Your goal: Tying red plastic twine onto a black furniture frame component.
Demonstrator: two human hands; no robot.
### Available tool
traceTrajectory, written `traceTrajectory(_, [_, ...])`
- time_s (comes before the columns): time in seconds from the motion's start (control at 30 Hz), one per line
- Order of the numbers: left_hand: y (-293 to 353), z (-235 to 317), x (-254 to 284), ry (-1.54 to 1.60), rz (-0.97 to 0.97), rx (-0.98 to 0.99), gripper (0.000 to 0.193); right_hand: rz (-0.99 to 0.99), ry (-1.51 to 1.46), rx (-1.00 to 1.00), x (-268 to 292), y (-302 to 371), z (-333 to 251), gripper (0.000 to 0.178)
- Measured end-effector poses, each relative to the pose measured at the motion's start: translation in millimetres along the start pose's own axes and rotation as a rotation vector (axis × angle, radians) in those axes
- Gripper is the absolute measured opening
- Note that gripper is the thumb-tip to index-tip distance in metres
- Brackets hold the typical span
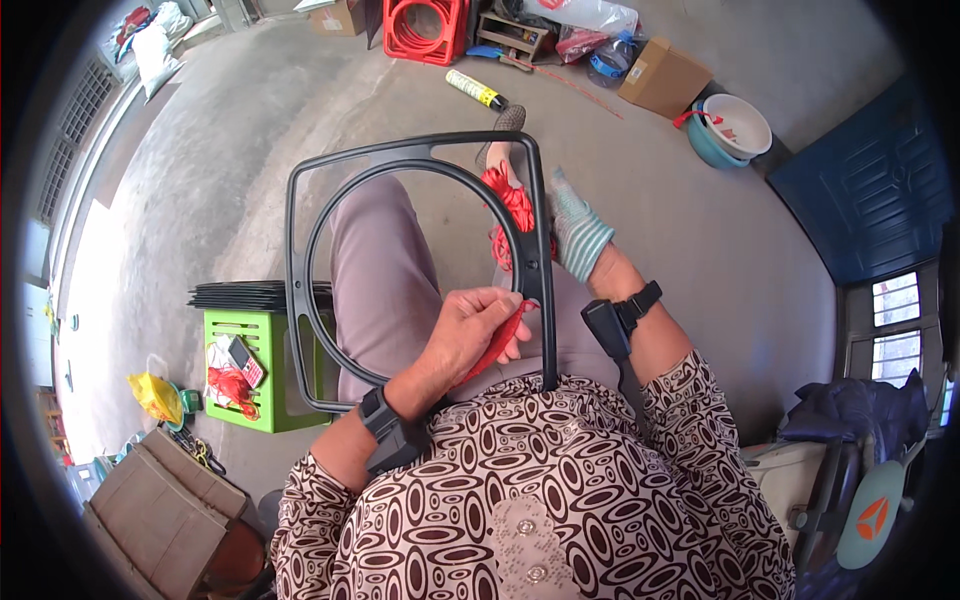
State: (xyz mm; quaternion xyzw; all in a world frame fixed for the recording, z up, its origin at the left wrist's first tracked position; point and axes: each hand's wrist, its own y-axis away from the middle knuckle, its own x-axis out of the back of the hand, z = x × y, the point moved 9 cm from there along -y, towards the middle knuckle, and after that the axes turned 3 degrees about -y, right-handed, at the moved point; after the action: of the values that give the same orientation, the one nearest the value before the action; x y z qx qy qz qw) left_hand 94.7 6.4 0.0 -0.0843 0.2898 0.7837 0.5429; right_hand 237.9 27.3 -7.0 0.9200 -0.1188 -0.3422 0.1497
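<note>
Our bare left hand (475, 330) pinches thumb and forefinger together on red cord (505, 342), right against the black frame (533, 258) at its near right side. Our gloved right hand (582, 232) is just beyond the right bar; we cannot tell its grip. Elsewhere the ring looks bare, so we judge most remains undone. A red cord bundle (510, 205) hangs farther off; left, black frames (250, 296) are stacked on a green stool (290, 385).

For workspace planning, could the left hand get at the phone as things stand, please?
Probably yes: the phone lies uncovered, left of the frame, though the left hand holds red cord.
</note>
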Motion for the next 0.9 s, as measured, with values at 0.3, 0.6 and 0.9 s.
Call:
traceTrajectory(0.3, [-3,2,-5,-0.076,-0.003,0.0,0.027,0.263,0.499,0.761,-26,22,-74,0.066])
traceTrajectory(0.6, [7,34,14,-0.366,-0.064,-0.021,0.026,0.431,0.242,0.516,44,51,-122,0.043])
traceTrajectory(0.9, [48,20,37,-0.633,-0.302,0.205,0.021,0.254,-0.03,0.409,5,59,-90,0.039])
